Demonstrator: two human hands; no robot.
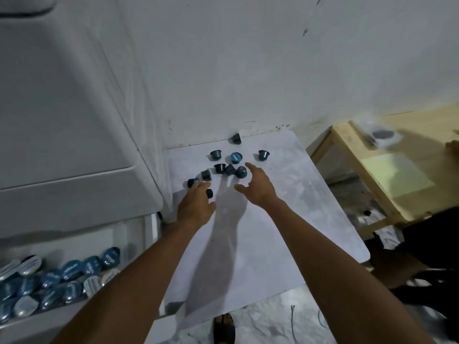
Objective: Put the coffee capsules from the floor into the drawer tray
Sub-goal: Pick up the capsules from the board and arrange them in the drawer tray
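capsules (219, 167): dark teal | board (260, 232): white | table (397, 165): pale wood

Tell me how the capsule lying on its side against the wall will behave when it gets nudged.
The capsule by the wall looks like a small tapered cup lying on its side, so a nudge would probably roll it in a curve, not straight. It seems light and rigid, so likely to skitter on the smooth white sheet. The wall behind should stop it.
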